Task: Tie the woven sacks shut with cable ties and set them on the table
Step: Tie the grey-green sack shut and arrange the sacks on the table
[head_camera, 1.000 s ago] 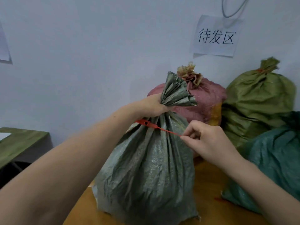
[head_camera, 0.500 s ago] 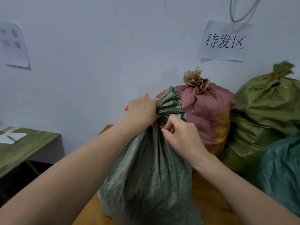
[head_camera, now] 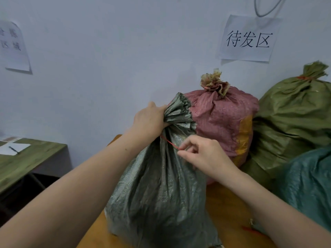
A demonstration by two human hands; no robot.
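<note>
Orange table — grey sack upright, red tie diagonal, down-right.

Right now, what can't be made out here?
Head view: whether the red cable tie is locked; the left hand, gripping the neck of the grey sack, hides its head.
Head view: neck of the teal sack, cut off by the right edge.
Head view: writing on the left wall sign, blurred.
</note>
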